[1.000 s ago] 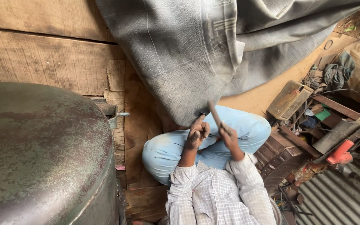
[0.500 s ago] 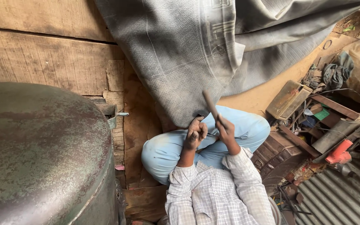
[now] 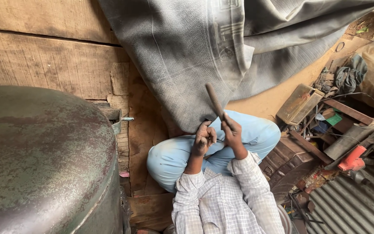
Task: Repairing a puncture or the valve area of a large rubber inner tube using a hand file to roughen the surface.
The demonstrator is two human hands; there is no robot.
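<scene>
I sit cross-legged in light blue trousers and a checked shirt on a wooden floor. My left hand (image 3: 204,138) is closed on the lower edge of a big grey rubber sheet (image 3: 187,52) that drapes down over my knees. My right hand (image 3: 232,132) is right beside it and grips a short brown rod-like tool (image 3: 215,102). The tool points up and to the left across the sheet's edge.
A large rusty green metal drum (image 3: 44,160) fills the lower left. Wooden planks (image 3: 44,65) lie behind the sheet. At the right are a flat wooden box (image 3: 301,104), scrap tools, a red-handled object (image 3: 351,158), rags and corrugated metal sheeting (image 3: 351,208).
The tool in my right hand has swung upward and to the left, its tip now higher on the rubber sheet. My left hand stays on the sheet's edge.
</scene>
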